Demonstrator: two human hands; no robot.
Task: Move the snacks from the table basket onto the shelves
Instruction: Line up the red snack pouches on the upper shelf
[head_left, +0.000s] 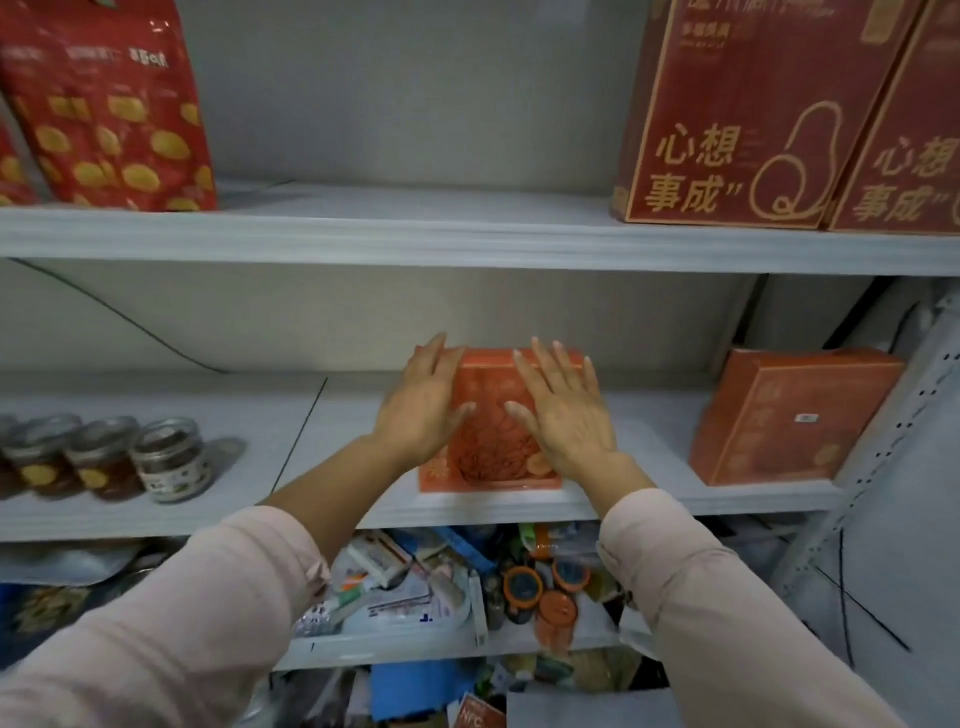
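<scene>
Both my left hand (423, 410) and right hand (566, 415) lie flat, fingers straight, on the orange printed cardboard snack box (491, 457) at the grey middle shelf (623, 499) front edge; uneven push could tip it off.

An orange box (491, 447) stands upright near the front edge of the middle shelf (654, 421). The left hand (421, 410) and right hand (569, 415) both lie flat against its front face, fingers (543, 366) straight and spread. A second orange box (789, 415) stands well apart to the right, and three lidded jars (104, 457) sit in a row to the left. On the upper shelf (415, 234) stand red bags (109, 104) and red cartons (727, 114).
</scene>
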